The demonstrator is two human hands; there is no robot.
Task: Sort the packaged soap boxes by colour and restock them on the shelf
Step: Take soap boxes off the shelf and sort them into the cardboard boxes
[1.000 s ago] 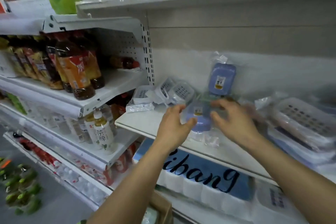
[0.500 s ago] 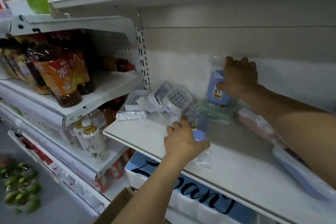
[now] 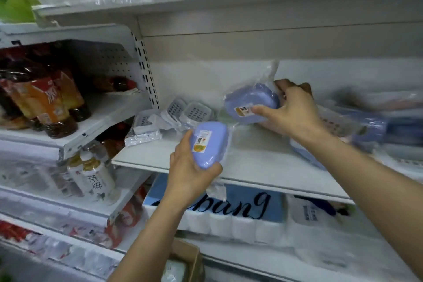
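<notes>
Left hand [image 3: 191,168] holds soap box [image 3: 209,144] before shelf [image 3: 258,165] edge; right hand's [image 3: 295,111] box [image 3: 250,104] behind, right.

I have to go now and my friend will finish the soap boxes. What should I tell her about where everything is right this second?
Left hand: grips one blue soap box in its plastic wrap, held over the front edge of the shelf.
Right hand: grips a second blue soap box, lifted above the shelf near the back wall.
White soap boxes lie grouped at the shelf's left end.
Done: whites together.
Left: set both blue boxes down together; the blurred packages on the right look unsorted.
</notes>
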